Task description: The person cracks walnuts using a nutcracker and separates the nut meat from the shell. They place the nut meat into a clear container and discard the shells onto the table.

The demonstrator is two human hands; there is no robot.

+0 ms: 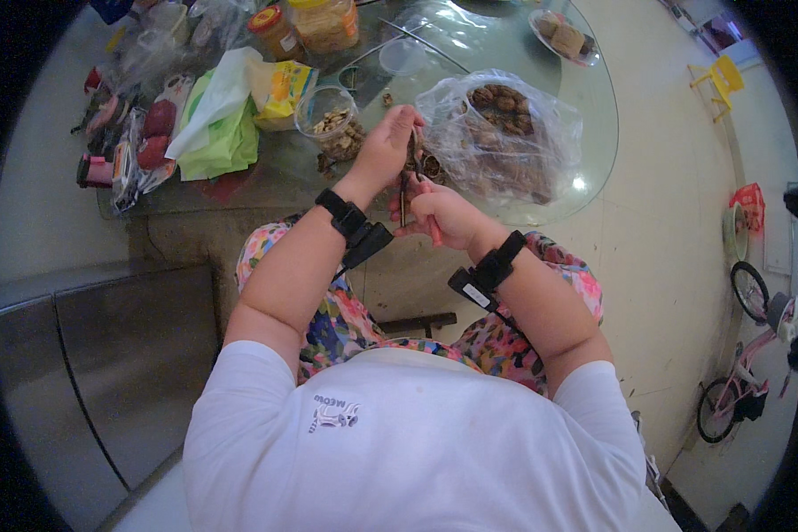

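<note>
In my right hand (449,209) is a plier-like tool (403,199) with long handles, one of them red. Its jaw end points up and away from me. Around that end curl the fingers of my left hand (391,141); what they hold is mostly hidden. Brown walnut shell pieces (432,167) lie just beyond my right hand. Left of my left hand stands a clear plastic tub (326,120) of walnut kernels. On the other side, an opened clear plastic bag (545,149) holds several whole walnuts (502,103).
A glass table (585,166) carries a green-and-white packet (223,146), a yellow packet (286,86), jars (276,33), a clear lid (401,56) and a plate of food (565,38). A grey cabinet (133,352) stands left; a pink bicycle (738,372) and yellow chair (721,83) stand right.
</note>
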